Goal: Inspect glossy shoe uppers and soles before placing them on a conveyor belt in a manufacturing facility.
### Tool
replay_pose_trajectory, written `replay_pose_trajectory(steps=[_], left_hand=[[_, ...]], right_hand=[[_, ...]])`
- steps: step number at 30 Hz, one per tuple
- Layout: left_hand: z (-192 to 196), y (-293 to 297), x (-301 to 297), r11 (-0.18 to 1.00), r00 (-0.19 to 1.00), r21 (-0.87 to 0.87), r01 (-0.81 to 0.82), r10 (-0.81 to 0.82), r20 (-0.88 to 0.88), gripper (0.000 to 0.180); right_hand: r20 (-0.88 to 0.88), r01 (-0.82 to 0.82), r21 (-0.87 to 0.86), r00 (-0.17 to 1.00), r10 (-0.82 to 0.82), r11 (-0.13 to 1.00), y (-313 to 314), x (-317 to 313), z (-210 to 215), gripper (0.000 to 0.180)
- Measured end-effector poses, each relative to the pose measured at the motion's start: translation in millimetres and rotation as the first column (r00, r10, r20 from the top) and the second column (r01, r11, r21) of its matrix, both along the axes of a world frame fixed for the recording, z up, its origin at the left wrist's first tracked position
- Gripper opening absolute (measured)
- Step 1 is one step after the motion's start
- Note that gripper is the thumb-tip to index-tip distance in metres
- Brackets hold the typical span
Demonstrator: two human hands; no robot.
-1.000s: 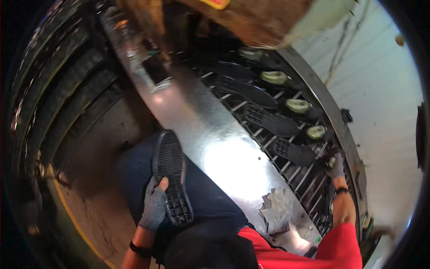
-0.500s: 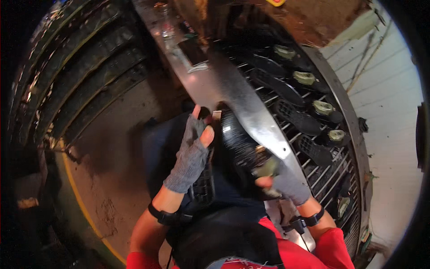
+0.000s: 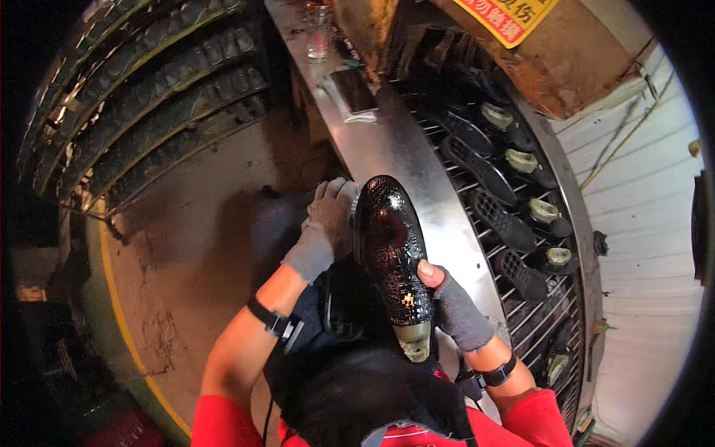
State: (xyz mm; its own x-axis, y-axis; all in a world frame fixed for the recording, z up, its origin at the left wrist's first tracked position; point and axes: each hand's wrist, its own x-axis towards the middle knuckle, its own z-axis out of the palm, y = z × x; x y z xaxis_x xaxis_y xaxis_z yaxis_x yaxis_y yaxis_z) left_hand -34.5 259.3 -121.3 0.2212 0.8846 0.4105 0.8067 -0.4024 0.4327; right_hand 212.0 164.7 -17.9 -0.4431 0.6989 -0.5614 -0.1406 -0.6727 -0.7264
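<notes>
A glossy black shoe upper point(image 3: 391, 246) is stretched over a greenish shoe last point(image 3: 414, 341), which shows at the heel. Its toe points away from me. My right hand point(image 3: 456, 305), in a grey fingerless glove, grips the heel half from the right, thumb on top and the other fingers hidden beneath. Against the left side of the toe is my left hand point(image 3: 330, 223), gloved alike, with bent fingers. A narrow grey edge shows between it and the shoe; what it holds is hidden. A dark treaded sole point(image 3: 340, 305) lies on my lap, partly in shadow.
A steel ledge point(image 3: 387, 145) runs beside the shoe, bearing a dark flat object point(image 3: 353, 91) and a glass jar point(image 3: 317, 37). To the right, a barred rack point(image 3: 540, 313) carries several black soles and lasted uppers. Shelves of shoes point(image 3: 164, 82) stand at the far left.
The shoe has turned so its glossy upper faces up, steady in my right hand. My left hand has rolled from thumb-up to back-up, beside the toe. The view has shifted somewhat.
</notes>
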Motion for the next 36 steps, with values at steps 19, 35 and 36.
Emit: replay_pose_trajectory(steps=[19, 35, 36], left_hand=[[87, -69, -59, 0.807, 0.121, -0.214, 0.551, 0.176, 0.977, 0.076], [131, -94, -49, 0.792, 0.315, -0.283, 0.541, 0.121, 0.941, 0.111], [136, -99, -51, 0.81, 0.456, -0.333, 0.483, 0.092, 0.885, 0.109]], right_hand=[[-0.277, -0.128, -0.116, 0.957, 0.092, 0.985, -6, -63, -36, 0.068], [-0.149, -0.203, -0.062, 0.97, 0.192, 0.977, -8, -56, -21, 0.075], [-0.107, -0.213, -0.037, 0.972, 0.208, 0.976, -10, -56, -18, 0.07]])
